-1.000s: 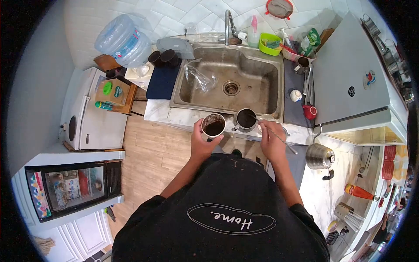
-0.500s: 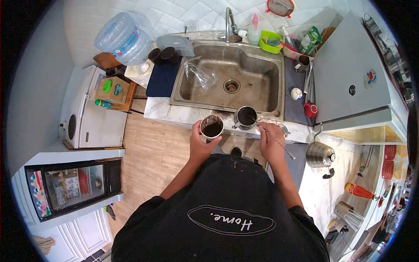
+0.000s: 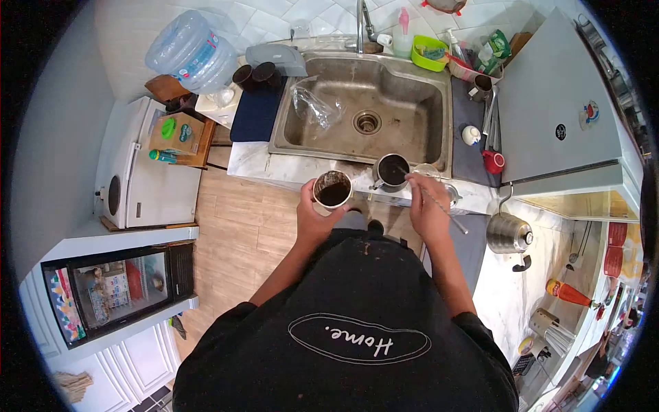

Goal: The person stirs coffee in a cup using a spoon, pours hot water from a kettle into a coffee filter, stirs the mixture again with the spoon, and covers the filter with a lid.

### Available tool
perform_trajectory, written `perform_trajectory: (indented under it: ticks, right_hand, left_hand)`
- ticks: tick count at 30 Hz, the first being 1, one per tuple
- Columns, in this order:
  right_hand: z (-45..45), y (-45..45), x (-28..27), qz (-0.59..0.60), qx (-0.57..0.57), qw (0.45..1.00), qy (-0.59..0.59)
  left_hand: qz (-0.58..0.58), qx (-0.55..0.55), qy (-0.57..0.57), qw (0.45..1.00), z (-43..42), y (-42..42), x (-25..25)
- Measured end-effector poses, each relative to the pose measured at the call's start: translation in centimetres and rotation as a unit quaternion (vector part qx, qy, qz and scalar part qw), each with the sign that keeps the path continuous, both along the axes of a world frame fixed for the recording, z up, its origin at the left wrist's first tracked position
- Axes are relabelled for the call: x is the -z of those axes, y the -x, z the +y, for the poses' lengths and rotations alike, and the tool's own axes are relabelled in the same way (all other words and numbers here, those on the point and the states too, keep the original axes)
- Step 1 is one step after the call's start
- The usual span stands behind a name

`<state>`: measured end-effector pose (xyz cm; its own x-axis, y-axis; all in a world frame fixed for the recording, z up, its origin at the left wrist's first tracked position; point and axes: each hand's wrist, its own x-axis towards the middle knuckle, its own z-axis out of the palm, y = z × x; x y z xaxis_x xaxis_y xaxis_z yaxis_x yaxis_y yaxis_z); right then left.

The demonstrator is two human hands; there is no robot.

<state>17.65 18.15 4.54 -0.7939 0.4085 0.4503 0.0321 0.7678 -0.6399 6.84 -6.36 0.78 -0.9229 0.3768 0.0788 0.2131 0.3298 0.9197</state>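
My left hand (image 3: pixel 316 221) is closed round a pale cup (image 3: pixel 343 201), its mouth tipped towards the camera. Dark stuff lies in the cup and smears its inner wall; I cannot tell what it is. My right hand (image 3: pixel 430 209) grips a long metal stirring spoon (image 3: pixel 456 224) with a twisted handle. The spoon's lower end reaches into a metal pitcher (image 3: pixel 392 171) with dark contents, standing at the counter's front edge; its tip is hidden. Partly behind my right fingers is a clear glass vessel (image 3: pixel 428 169).
A steel sink (image 3: pixel 412 141) holds a clear plastic bag (image 3: pixel 314 110). Dark cups (image 3: pixel 266 74) stand left on a blue mat (image 3: pixel 255 122). Right of the sink are a small white pot (image 3: pixel 471 135) and a red cup (image 3: pixel 493 162). A steel kettle (image 3: pixel 506 233) stands at the right.
The view has shifted slightly, so the sink sits higher in it. Both hands keep their holds, and the spoon stays in the pitcher. The cup's tilt differs a little.
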Motion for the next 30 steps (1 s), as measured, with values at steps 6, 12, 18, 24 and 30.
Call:
perform_trajectory:
  ticks: [6,12,18,24,30]
  right_hand:
    - [-0.3,-0.5,-0.6,-0.009,0.026,0.999,-0.031]
    - [-0.8,0.0,-1.2,-0.049,0.090,0.995,-0.011]
    - [-2.0,0.5,-1.6,-0.050,0.062,0.997,-0.002]
    - [-1.9,0.1,-1.2,-0.073,0.128,0.989,0.011]
    - [-2.7,1.1,-1.9,-0.046,0.130,0.990,-0.001]
  left_hand:
    - [-0.032,0.017,-0.024,0.999,-0.1,1.8,-0.1]
    - [-0.004,0.036,-0.038,0.999,1.5,4.2,-0.3]
    - [0.002,0.072,-0.048,0.996,2.1,7.0,0.5]
    - [0.013,0.120,-0.081,0.989,3.2,8.9,-0.1]
    - [0.023,0.129,-0.082,0.988,3.5,10.1,0.0]
